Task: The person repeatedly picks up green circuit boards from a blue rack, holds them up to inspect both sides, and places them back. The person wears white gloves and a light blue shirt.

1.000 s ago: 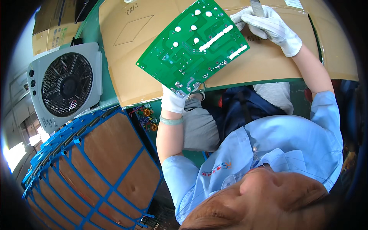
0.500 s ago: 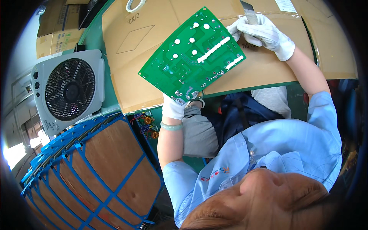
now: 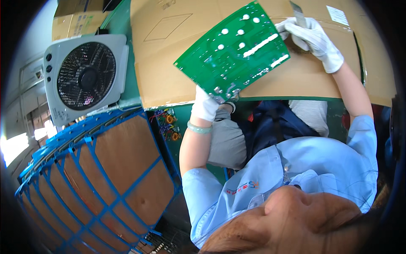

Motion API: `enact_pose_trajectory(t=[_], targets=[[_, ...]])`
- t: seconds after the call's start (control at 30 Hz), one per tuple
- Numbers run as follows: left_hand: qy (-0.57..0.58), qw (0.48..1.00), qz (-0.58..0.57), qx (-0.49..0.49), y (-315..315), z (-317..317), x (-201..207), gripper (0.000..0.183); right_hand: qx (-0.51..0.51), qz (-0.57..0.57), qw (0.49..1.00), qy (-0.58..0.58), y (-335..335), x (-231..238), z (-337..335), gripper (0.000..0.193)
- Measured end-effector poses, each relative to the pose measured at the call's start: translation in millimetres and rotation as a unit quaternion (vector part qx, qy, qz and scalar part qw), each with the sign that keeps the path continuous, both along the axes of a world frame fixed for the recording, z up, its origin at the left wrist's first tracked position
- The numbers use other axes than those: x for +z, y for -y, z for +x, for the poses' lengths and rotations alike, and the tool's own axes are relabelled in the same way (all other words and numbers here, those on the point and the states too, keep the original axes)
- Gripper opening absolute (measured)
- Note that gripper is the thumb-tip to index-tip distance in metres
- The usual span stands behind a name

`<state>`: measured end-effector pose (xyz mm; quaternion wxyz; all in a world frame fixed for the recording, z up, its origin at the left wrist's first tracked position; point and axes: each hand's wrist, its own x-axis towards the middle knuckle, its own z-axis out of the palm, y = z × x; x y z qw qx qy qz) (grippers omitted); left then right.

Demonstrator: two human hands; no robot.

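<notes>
A green printed circuit board (image 3: 228, 55) is held tilted above the cardboard, the face with white blobs and strips turned up. My left hand (image 3: 206, 103), in a white glove, grips its near corner; the fingers are mostly hidden beneath the board. My right hand (image 3: 313, 40), also gloved, is closed around a flat grey metal blade (image 3: 298, 16) that sticks up past the fingers. Its thumb and fingertips are close beside the board's right corner; whether they touch it I cannot tell.
Flat cardboard (image 3: 163, 63) covers the green table. A grey box fan (image 3: 86, 78) stands at the left. Below it is a blue-framed rack (image 3: 122, 169) with brown panels. Coiled components (image 3: 169, 125) lie beside the rack, near my left forearm. A carton (image 3: 78, 25) is at the far left.
The whole view has shifted, so the scene appears farther right, and the tape roll at the top is out of sight. Both hands keep their grips, with the board nearly unchanged over the cardboard.
</notes>
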<state>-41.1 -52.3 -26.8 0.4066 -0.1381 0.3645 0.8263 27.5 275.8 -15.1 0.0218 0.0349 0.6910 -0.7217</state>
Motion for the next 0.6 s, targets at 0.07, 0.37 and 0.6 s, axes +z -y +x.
enact_pose_trajectory(t=[0.07,0.37,0.6], targets=[[-0.002,1.0,0.012,0.002,0.2,1.0,4.4,0.046,-0.014,0.026,1.0,0.002,4.5,0.7,-2.0,0.044],[-0.007,1.0,0.01,-0.024,0.8,2.4,7.1,0.044,-0.01,0.038,0.999,0.022,-3.6,-12.8,-4.8,0.042],[-0.009,1.0,-0.009,-0.014,-3.2,4.5,11.2,0.044,-0.014,0.065,0.998,0.019,-6.1,-12.9,-4.6,0.043]])
